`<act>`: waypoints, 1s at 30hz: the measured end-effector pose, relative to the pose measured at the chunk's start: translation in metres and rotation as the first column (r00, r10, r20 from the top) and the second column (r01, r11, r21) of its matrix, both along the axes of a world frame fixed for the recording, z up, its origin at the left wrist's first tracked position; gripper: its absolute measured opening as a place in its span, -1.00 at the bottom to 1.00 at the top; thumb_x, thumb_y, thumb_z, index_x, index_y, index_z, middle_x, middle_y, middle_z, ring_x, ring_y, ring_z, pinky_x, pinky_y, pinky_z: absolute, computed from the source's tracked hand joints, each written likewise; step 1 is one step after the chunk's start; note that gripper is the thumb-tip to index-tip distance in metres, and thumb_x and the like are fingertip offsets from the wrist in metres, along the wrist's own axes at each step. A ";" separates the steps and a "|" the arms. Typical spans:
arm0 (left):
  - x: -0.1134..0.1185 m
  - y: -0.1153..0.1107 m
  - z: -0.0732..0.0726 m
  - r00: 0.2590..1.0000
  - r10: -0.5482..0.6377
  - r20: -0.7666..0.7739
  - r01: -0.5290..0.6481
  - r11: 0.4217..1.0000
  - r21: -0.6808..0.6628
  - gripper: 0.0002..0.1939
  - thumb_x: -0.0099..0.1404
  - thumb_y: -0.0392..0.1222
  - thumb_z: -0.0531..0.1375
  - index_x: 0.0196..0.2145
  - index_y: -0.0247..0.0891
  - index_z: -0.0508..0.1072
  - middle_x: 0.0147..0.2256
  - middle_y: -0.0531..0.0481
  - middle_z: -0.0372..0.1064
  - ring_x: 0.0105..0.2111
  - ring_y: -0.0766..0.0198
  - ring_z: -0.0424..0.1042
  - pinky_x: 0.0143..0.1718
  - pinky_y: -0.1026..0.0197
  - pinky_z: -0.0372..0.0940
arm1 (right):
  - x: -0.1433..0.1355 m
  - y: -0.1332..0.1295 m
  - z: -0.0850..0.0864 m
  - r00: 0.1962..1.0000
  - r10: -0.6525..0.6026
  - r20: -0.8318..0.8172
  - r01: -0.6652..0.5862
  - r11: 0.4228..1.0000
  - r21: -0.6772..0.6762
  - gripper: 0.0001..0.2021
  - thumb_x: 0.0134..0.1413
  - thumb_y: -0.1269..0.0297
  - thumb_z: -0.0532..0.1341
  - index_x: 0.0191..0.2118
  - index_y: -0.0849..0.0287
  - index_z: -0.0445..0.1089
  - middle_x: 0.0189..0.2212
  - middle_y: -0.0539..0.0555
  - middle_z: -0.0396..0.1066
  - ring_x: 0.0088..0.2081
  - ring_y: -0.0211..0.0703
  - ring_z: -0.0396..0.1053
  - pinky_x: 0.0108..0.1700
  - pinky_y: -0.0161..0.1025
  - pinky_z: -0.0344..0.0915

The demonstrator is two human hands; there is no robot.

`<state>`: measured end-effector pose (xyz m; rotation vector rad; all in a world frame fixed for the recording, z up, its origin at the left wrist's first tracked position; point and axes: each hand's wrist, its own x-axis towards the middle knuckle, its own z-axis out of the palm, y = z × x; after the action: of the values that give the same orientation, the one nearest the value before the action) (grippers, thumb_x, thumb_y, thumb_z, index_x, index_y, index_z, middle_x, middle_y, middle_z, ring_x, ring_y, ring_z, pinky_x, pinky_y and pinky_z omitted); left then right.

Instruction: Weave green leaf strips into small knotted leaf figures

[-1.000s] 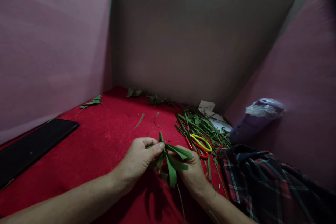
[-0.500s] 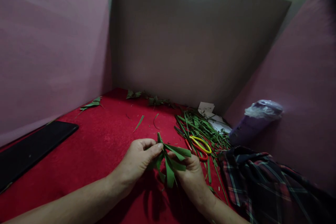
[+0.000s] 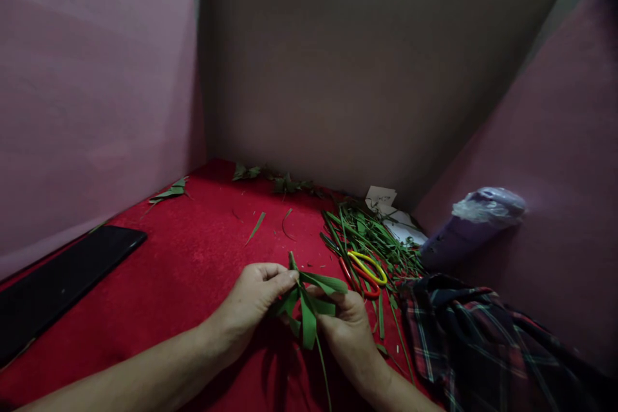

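A bundle of folded green leaf strips (image 3: 308,322) is between my hands, its short tied-looking stem pointing away from me and its broad strips fanning toward me. My left hand (image 3: 263,293) pinches the bundle near the stem between thumb and fingers. On the other side, my right hand (image 3: 345,322) is closed around the strips, its fingertips partly hidden behind the leaves. One thin strand hangs down from the bundle toward me. Just right of my right hand lie scissors (image 3: 367,273) with one yellow and one red handle loop, their blades partly among leaves.
A heap of cut green leaves (image 3: 371,238) lies at the right beside white papers (image 3: 403,226). Behind stands a purple container wrapped in plastic (image 3: 463,232). Plaid cloth (image 3: 463,335) is at right, a black flat panel (image 3: 67,283) at left. Loose leaves dot the red cloth (image 3: 193,270).
Both hands and the leaf bundle have shifted slightly downward in view. A thin strand now hangs plainly below the bundle. My right hand has turned a little around the strips.
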<state>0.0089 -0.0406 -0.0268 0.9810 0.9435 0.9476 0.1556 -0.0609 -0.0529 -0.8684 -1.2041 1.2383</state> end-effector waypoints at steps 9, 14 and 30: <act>-0.003 0.009 0.008 0.975 0.065 0.212 -0.002 0.958 -0.285 -0.87 0.11 -0.24 0.20 -0.48 -0.39 0.45 -0.58 -0.05 0.43 -0.63 0.34 0.38 -0.60 0.34 0.28 | 0.004 -0.003 0.008 0.958 0.000 0.288 -0.016 0.998 0.054 -0.88 0.02 0.29 0.21 -0.45 0.22 0.41 -0.57 -0.03 0.36 -0.51 -0.28 0.29 -0.45 -0.37 0.22; -0.007 0.017 0.014 0.948 0.062 0.312 0.128 0.825 -0.551 -0.72 0.23 -0.32 0.00 -0.54 -0.45 0.41 -0.66 -0.07 0.39 -0.73 0.40 0.34 -0.72 0.42 0.26 | 0.006 -0.009 0.020 0.857 -0.145 0.495 0.028 0.971 0.237 -0.80 0.09 0.28 0.14 -0.51 0.22 0.35 -0.64 -0.06 0.25 -0.58 -0.34 0.18 -0.51 -0.38 0.12; -0.012 0.017 0.007 0.845 -0.091 0.526 0.402 0.758 -0.514 -0.77 0.10 -0.27 0.08 -0.53 -0.49 0.44 -0.59 -0.13 0.39 -0.56 0.29 0.39 -0.68 0.41 0.25 | 0.008 -0.010 0.040 0.765 -0.378 0.522 -0.034 0.785 0.619 -0.88 0.12 0.46 0.11 -0.38 0.22 0.38 -0.57 0.00 0.38 -0.54 -0.32 0.28 -0.44 -0.38 0.19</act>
<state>-0.0029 -0.0237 -0.0193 0.2758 0.6017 0.5384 0.1636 -0.0707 -0.0128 -0.9007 -1.8607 0.3127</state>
